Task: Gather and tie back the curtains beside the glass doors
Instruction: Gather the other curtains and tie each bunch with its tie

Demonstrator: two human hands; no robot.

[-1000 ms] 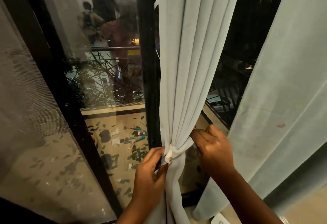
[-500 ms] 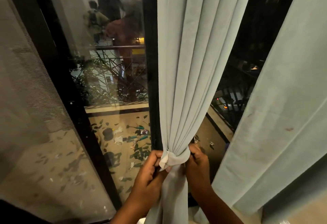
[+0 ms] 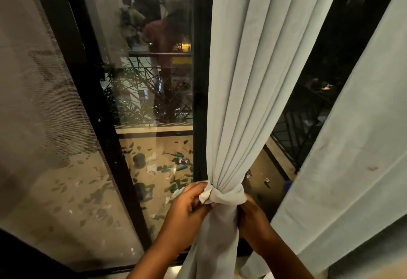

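Both your hands are closed on the tied curtain at its knot, in front of the glass doors.

Your left hand (image 3: 187, 209) curls its fingers round the short white end (image 3: 205, 195) sticking out at the left of the tie band (image 3: 228, 193), pinching it tight. Your right hand (image 3: 253, 223) grips the gathered curtain (image 3: 237, 84) just under the band's right side, fingers wrapped into the cloth and partly hidden behind it. The band cinches the pleats into one bundle beside the black door frame (image 3: 199, 80). A second curtain (image 3: 356, 146) hangs loose to the right, well apart. Through the glass (image 3: 141, 102) you see a littered balcony floor (image 3: 158, 162).
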